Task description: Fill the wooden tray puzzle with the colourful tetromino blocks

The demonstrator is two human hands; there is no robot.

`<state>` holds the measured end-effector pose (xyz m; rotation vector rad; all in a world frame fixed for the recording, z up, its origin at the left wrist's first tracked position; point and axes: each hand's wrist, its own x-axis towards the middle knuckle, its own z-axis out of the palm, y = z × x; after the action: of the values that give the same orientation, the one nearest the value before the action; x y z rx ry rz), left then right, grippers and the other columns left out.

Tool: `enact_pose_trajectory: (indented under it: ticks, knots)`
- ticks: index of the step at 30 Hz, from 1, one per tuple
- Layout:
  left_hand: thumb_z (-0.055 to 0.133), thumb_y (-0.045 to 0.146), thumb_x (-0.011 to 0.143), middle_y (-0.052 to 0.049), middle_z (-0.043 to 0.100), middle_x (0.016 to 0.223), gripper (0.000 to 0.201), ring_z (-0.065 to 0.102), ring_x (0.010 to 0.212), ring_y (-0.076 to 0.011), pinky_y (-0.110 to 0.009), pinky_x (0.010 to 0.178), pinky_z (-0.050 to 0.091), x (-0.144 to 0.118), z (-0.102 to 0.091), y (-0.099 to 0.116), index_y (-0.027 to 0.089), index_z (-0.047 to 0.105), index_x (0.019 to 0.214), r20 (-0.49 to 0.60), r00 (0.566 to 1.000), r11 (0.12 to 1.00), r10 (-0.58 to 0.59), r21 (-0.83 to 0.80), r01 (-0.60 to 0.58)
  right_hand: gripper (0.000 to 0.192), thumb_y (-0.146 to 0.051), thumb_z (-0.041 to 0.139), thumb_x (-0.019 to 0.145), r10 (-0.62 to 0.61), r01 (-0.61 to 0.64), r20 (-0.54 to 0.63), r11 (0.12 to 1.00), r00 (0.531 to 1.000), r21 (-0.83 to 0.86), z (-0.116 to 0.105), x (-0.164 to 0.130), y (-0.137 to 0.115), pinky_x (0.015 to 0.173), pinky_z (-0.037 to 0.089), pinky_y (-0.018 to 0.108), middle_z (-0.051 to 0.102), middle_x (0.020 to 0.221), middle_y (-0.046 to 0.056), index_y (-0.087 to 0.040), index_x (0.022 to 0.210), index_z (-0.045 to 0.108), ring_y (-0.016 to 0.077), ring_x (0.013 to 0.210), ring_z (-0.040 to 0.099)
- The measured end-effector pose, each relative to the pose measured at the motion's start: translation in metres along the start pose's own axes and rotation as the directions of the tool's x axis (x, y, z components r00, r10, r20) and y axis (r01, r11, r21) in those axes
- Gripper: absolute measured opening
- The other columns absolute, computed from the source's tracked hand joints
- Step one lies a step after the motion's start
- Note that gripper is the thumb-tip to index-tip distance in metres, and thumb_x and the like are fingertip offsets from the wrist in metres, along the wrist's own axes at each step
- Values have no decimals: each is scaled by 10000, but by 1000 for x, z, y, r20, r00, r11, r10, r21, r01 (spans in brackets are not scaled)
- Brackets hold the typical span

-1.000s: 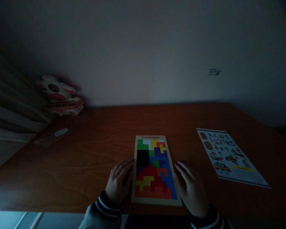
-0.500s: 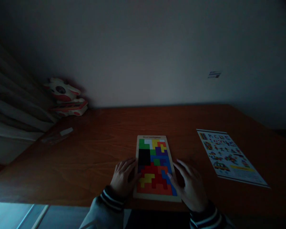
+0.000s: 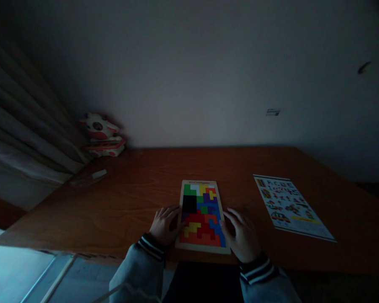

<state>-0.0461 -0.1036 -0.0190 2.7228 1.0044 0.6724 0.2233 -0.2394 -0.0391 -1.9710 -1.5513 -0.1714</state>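
Head view: we see our left hand [image 3: 164, 224] and right hand [image 3: 242, 235] with fingers loosely curled against the two long edges of the coloured block puzzle board [image 3: 202, 216], lying flat near the wooden table's [image 3: 129, 202] front edge.

Two bare hands at the near edge of one brown wooden table [image 3: 129, 202]: left hand [image 3: 164, 225] and right hand [image 3: 242, 235]. One flat wooden puzzle board filled with coloured block pieces [image 3: 202, 215] between them. One printed sheet with small coloured pictures [image 3: 290, 207]. One red-and-white toy [image 3: 102, 134] at the far corner. One pale flat object, possibly a wrapped item, too dim to tell [image 3: 93, 176].
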Motion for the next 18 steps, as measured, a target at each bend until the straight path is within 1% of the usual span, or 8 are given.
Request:
enact_pose_trajectory:
  ticks: [3,7,9,11,15,18]
  knots:
    - [637,564,798,-124,617,1293,627,556,1184,-311,-497,970,458,-1,-3,0,205,568,1307,12,999,999,36,-1,-36,388,-451,478,920,-9,10,-25,999,1000,39,1,1,2,954,474,474,671,1179,124,-187,1097,700,277,1069,625]
    - [713,719,582,-148,543,1382,1002,503,1249,-352,-532,1016,413,-5,-6,0,212,468,1411,48,987,988,154,-37,-153,417,-470,471,936,-1,3,-21,997,1000,76,5,0,7,953,488,461,671,1175,132,-168,1114,697,272,1075,629]
    - [733,753,492,-154,507,1416,1119,477,1272,-368,-544,1042,382,-6,-7,1,220,440,1432,66,981,982,184,-57,-180,428,-479,470,940,9,-8,-8,996,1000,86,7,-1,10,959,488,460,666,1188,130,-167,1135,688,271,1085,627]
    - [739,763,461,-159,483,1435,1156,457,1287,-380,-556,1061,356,-7,-7,1,223,434,1437,77,981,983,179,-65,-174,429,-485,481,937,10,-10,-2,996,1000,94,8,-2,11,965,486,465,658,1205,125,-176,1163,675,273,1096,622]
    - [714,758,541,-161,470,1445,1092,457,1287,-380,-562,1051,369,-6,-9,1,223,417,1446,99,977,981,188,-65,-183,434,-505,522,914,10,-10,-6,994,1000,113,7,-2,11,971,484,475,651,1220,123,-193,1182,661,284,1109,616]
    - [686,782,569,-165,479,1437,1098,468,1278,-375,-556,1045,386,-4,-8,1,206,390,1456,80,978,980,194,-68,-189,464,-522,549,892,39,-39,-1,988,999,146,6,0,10,959,493,483,670,1189,130,-195,1206,647,299,1089,629]
